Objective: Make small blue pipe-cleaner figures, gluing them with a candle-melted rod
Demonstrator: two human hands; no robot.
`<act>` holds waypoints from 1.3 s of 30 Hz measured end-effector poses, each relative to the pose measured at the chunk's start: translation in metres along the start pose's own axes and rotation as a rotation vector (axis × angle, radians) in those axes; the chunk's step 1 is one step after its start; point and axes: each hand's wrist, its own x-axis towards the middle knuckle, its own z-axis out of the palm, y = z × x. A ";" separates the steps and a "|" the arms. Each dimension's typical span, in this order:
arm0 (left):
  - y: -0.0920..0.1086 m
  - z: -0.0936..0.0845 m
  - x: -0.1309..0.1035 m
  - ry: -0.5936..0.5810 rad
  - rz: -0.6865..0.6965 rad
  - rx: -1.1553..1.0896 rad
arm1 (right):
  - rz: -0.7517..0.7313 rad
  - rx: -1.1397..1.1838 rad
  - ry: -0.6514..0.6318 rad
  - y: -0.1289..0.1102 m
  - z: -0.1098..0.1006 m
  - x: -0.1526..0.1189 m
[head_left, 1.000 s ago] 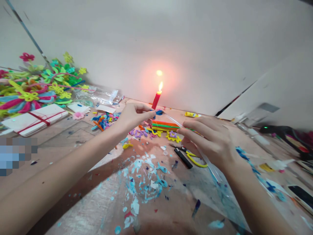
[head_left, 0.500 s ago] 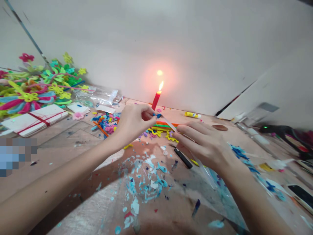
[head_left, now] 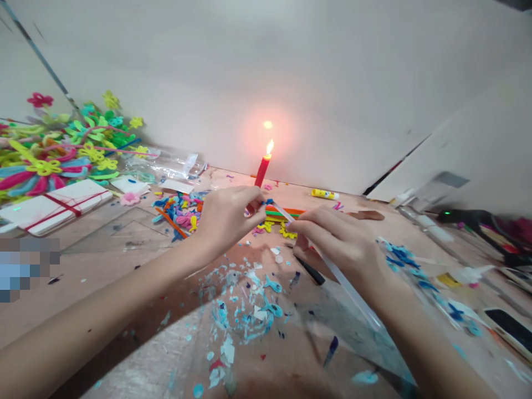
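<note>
A lit red candle (head_left: 262,170) leans slightly to the right behind my hands. My left hand (head_left: 233,213) pinches a small blue piece (head_left: 269,202) just below the candle. In my right hand (head_left: 338,235) is a long translucent glue stick (head_left: 351,291), its tip pointing at the blue piece and its rear end reaching down over the table. Whether tip and piece touch is too small to tell. Orange and green strips (head_left: 286,212) lie behind the fingers, and a black-handled tool (head_left: 311,270) is partly under my right hand.
Colourful fuzzy flowers (head_left: 45,166) are heaped at the left, beside a white box (head_left: 54,208) tied with red string. Blue scraps (head_left: 266,310) litter the table (head_left: 166,354). A yellow glue tube (head_left: 325,194) lies at the back; a phone (head_left: 509,332) and black glue gun (head_left: 477,227) sit right.
My right hand has shifted slightly left, and more of the translucent stick shows beneath it. My left hand has lowered a little, still pinching the blue piece. The whole view has shifted slightly.
</note>
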 end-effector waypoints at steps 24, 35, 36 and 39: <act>-0.004 0.004 0.003 0.053 -0.353 -0.493 | 0.394 0.116 0.052 0.014 -0.004 -0.004; -0.004 0.004 0.009 -0.091 -0.644 -0.804 | 0.454 0.170 0.217 0.027 -0.012 -0.005; -0.005 0.005 0.008 -0.105 -0.661 -0.811 | 0.438 0.170 0.210 0.028 -0.010 -0.005; -0.008 0.009 0.006 -0.145 -0.698 -0.823 | 0.348 0.139 0.130 0.031 -0.006 -0.011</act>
